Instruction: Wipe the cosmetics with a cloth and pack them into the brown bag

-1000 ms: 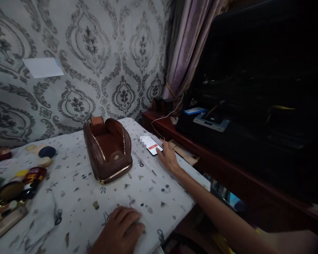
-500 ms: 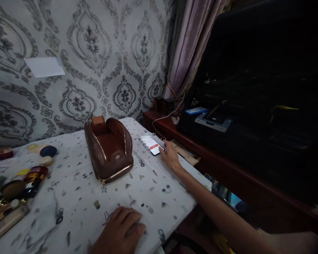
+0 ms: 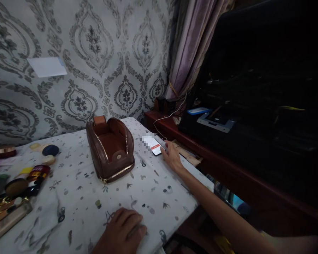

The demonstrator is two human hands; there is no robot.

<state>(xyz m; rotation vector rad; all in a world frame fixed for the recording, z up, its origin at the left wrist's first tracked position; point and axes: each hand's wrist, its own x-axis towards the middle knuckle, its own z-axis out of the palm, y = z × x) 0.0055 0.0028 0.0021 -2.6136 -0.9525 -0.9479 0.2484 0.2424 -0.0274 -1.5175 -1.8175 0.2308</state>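
Observation:
My right hand [image 3: 171, 157] reaches to the table's right edge, its thumb and fingers at the near right side of a lit phone [image 3: 155, 147]. A red band shows on the screen, and part of it is blurred out. A grey strip, hard to make out, runs along the phone's right side to the fingers. At the front, my left hand [image 3: 123, 229] rests on the cloth with fingers loosely bent and the thumb apart, holding nothing. Between the hands and the wall stands a brown cosmetic bag [image 3: 110, 151], unzipped, its lid up and its visible inside bare.
Cosmetics, among them a round dark compact [image 3: 51, 150] and a red-brown jar [image 3: 39, 172], crowd the left of the patterned tablecloth [image 3: 137, 197]. Beyond the right edge is a dark red wooden ledge [image 3: 172, 128] with a white cable [image 3: 171, 115] and a large black screen [image 3: 254, 88].
The view has shifted slightly, moving everything a little to the right in the picture. Both hands keep their places, and the bag and phone have not moved on the table.

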